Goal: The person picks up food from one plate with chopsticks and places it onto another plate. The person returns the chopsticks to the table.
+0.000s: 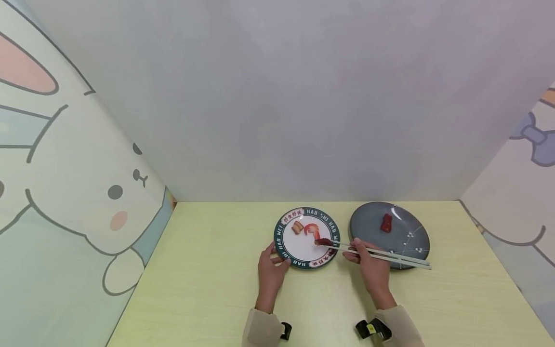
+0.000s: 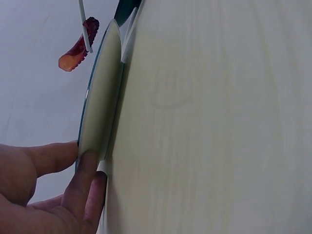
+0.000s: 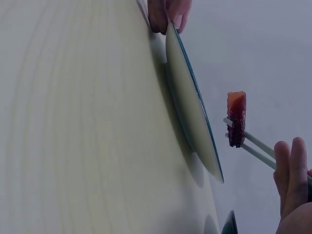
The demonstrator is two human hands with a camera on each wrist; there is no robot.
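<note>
My left hand (image 1: 270,273) pinches the near-left rim of a white plate (image 1: 299,248) with a green lettered border. On that plate lie a shrimp piece (image 1: 311,228) and a small brown-and-pale food piece (image 1: 297,227). My right hand (image 1: 374,271) holds a pair of pale green chopsticks (image 1: 407,261). Between their tips is a dark red piece with an orange end and bumpy edge (image 2: 80,48), like an octopus tentacle. Both wrist views show it held above the plate, apart from its surface.
A dark grey plate (image 1: 368,224) with a white flower pattern stands to the right, bearing another dark red piece (image 1: 386,223). My right hand is over its near-left edge. The pale wooden table (image 1: 208,270) meets a plain wall behind and cartoon-printed side walls.
</note>
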